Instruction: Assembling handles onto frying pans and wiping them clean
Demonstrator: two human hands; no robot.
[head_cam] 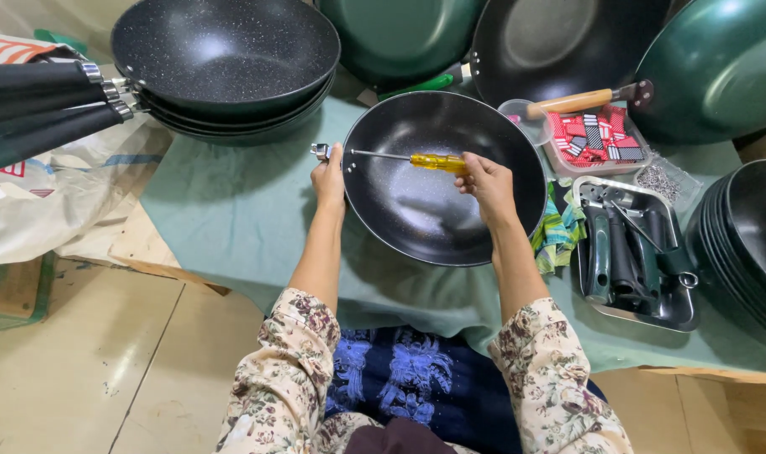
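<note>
Both hands work at the black pan on the bench: left hand pinches the bracket at its rim, right hand grips the yellow screwdriver lying across the pan. Keeping the blade level and the bracket steady should serve best.

A stack of speckled black woks with long black handles sits upper left on the teal-covered surface. At right, a metal tray holds green handles, a clear box of red pieces above it.
</note>
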